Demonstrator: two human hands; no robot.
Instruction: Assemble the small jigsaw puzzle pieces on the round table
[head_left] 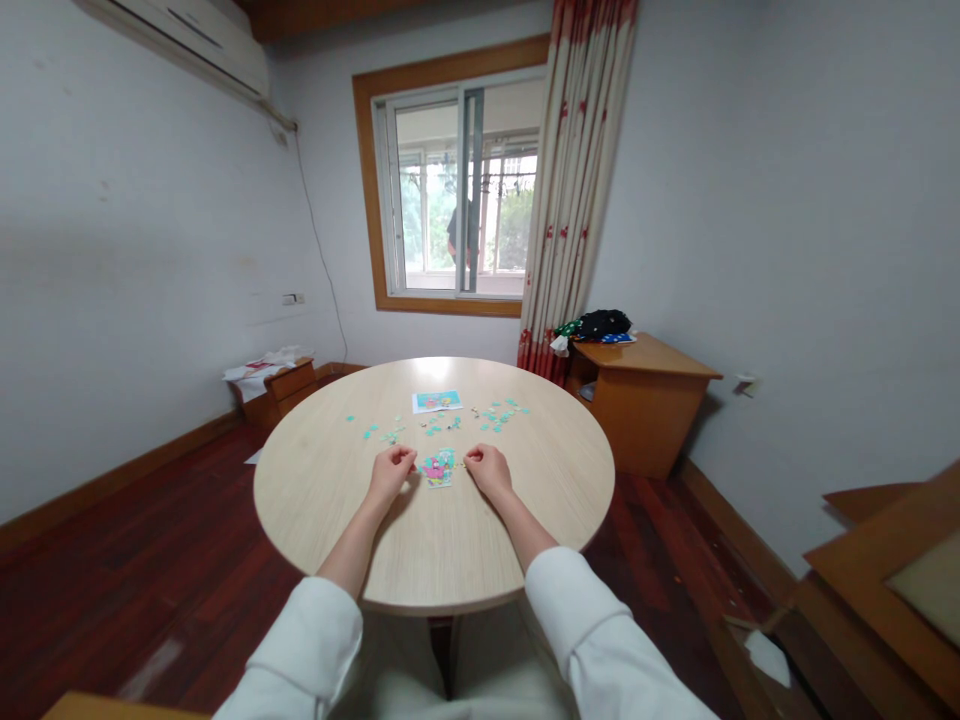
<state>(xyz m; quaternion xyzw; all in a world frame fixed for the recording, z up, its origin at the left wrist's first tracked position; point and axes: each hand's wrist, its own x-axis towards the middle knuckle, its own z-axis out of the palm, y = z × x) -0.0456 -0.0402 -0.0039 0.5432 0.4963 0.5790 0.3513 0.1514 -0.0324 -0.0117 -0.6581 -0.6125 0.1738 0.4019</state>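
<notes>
A partly joined jigsaw puzzle [438, 467], pink, teal and yellow, lies flat on the round table between my two hands. On its left side is my left hand [392, 470], fingers pinched together near the puzzle's edge; whatever they hold is too small to make out. My right hand [489, 469] is closed in a pinch just right of the puzzle, with a tiny yellowish puzzle piece [461, 464] at its fingertips. Beyond the hands lies a teal picture sheet [437, 401]. Loose teal puzzle pieces [501, 413] are scattered to the right, and pale puzzle pieces [391, 436] to the left.
The round wooden table [315, 500] has its near edge below my forearms. A wooden desk [645, 400] with dark cloth [604, 324] on top stands at the back right. At the back left is a low cabinet [291, 380] with papers. A person [461, 230] shows beyond the window.
</notes>
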